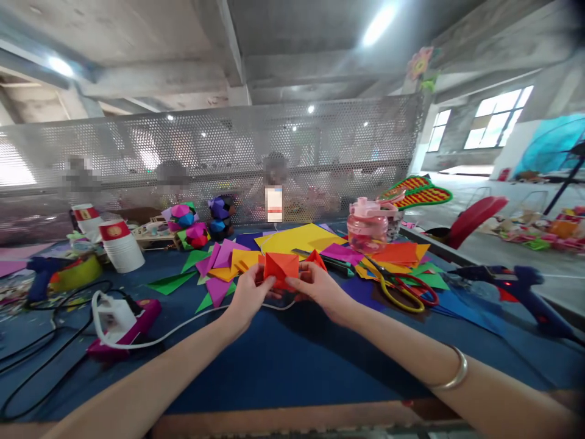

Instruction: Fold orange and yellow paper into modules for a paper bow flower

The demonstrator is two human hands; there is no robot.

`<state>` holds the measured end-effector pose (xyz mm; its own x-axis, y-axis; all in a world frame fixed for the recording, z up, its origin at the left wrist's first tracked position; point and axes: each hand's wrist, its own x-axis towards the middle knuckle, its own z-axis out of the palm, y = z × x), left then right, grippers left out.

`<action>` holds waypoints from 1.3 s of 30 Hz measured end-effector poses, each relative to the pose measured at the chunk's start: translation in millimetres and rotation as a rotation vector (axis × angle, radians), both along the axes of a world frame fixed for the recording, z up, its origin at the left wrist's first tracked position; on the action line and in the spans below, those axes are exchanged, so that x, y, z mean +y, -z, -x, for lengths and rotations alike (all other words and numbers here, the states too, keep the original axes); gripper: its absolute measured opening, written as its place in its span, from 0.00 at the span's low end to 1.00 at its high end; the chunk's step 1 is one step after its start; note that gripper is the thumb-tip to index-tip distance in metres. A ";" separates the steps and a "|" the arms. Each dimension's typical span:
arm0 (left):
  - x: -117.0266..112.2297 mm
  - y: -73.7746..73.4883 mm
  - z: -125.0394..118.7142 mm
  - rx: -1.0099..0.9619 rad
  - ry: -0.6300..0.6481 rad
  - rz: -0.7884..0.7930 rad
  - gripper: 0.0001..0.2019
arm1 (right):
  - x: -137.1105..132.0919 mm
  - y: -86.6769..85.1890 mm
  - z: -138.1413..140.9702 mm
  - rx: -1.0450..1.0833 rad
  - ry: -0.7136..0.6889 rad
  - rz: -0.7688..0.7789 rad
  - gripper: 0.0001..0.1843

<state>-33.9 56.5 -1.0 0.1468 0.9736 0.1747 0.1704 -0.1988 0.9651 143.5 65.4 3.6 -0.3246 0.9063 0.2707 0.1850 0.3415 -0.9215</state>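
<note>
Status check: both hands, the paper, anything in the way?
Left hand, right hand: both pinching folded orange paper. Paper held up off table. White cable passes below hands; possible snag.

The person's left hand [247, 294] and right hand [322, 291] are bare, as are both forearms as far as they show, with slender fingers and slim wrists that widen gradually toward the elbows. Around the right forearm, well back from the wrist, sits a single silver-coloured bangle [460, 367], a narrow, rounded metal band with a shiny surface that catches pale highlights along its curve; any finer markings on it are too small to tell.
</note>
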 end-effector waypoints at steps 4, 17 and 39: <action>-4.0 2.1 4.2 0.050 0.008 -0.102 0.16 | -7.8 -2.2 -1.6 0.000 -0.114 0.044 0.25; -12.0 -14.9 15.1 0.345 0.009 -0.459 0.14 | -9.1 7.1 -13.2 -0.264 -0.110 -0.217 0.05; 0.8 -21.6 20.9 0.079 0.158 0.198 0.15 | -4.2 8.8 -14.3 -0.210 -0.123 -0.149 0.07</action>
